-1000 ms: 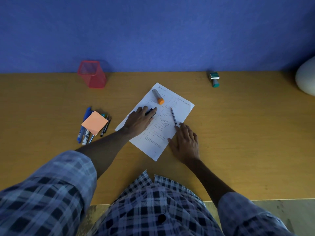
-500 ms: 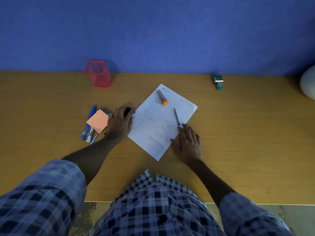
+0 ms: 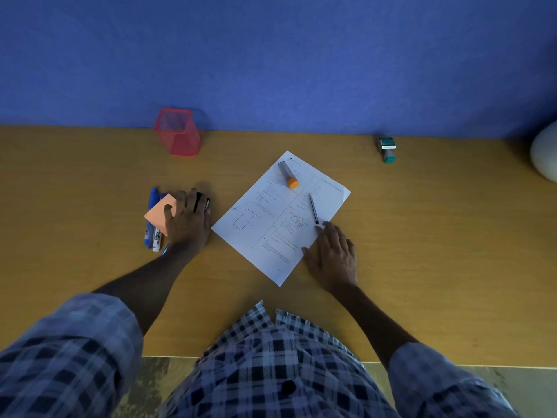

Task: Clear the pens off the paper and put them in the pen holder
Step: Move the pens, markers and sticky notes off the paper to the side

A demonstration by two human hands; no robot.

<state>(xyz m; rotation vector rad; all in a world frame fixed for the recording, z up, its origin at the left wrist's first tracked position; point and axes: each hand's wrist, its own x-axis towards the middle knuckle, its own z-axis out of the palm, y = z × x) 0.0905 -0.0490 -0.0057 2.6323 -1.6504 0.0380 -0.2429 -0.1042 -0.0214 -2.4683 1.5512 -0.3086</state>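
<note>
Resting flat with fingers spread on the paper [image 3: 280,218], right hand [image 3: 333,256] sits just near of the thin black pen [image 3: 313,208] (axis near-far); left hand [image 3: 187,220] grips a black pen [image 3: 202,201], red mesh holder [image 3: 177,132] far-left.

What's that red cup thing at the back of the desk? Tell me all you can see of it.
The red pen holder is a small mesh cup, wire or perforated metal by its look, with a squarish open mouth and a solid rim. It stands upright on the wooden desk close to the blue wall, behind and left of the paper. Nothing can be seen inside it, and neither hand touches it.
</note>
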